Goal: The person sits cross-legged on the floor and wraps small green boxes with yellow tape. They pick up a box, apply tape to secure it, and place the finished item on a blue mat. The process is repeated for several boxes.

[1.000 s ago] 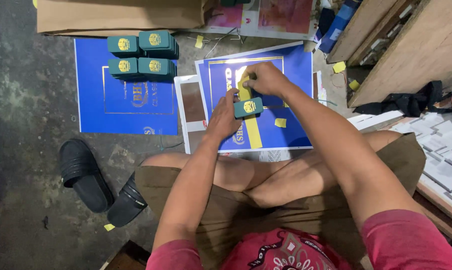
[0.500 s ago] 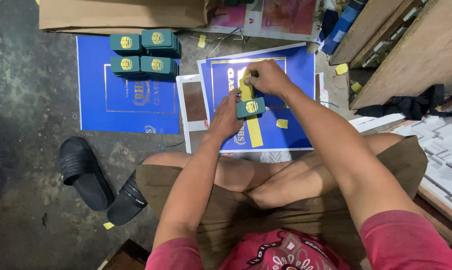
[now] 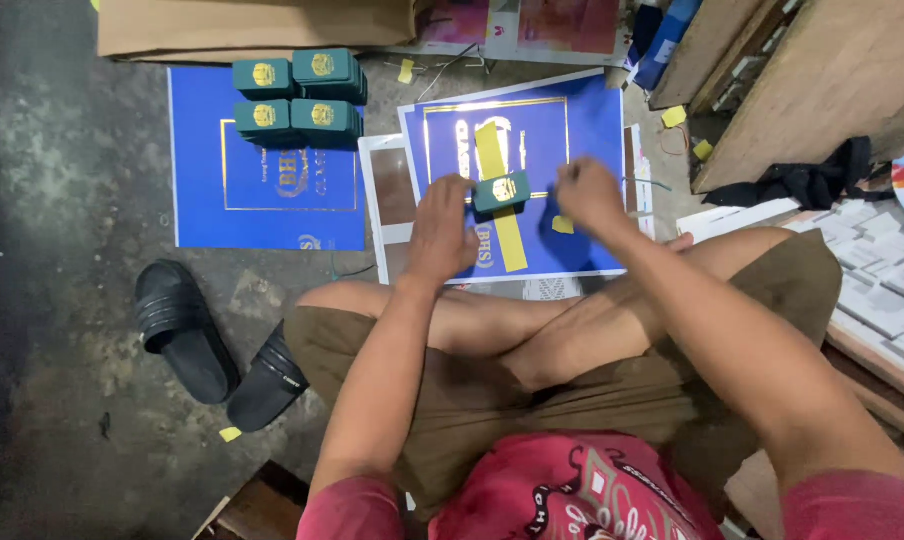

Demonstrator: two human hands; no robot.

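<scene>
Floor [image 3: 62, 200] of dark, stained concrete is seen across the left, its far left edge lost in shadow. A brown cardboard box [image 3: 252, 25] is cut off by the top edge, so its contents cannot be made out. Two blue printed sheets are laid flat: the left blue sheet [image 3: 262, 190] is loaded at its top with a stack of small green boxes [image 3: 297, 95], all shut, while the centre blue sheet [image 3: 532, 170] is crossed by a yellow strip [image 3: 500, 200]. Black sandals [image 3: 212, 345] are parked beside the folded knee. One small green box [image 3: 500, 190] is held just above the yellow strip, pinched in the grip of the left hand [image 3: 440, 228]. The right hand [image 3: 590, 195] is seen just beside it, fingers curled; whether anything is held cannot be told.
</scene>
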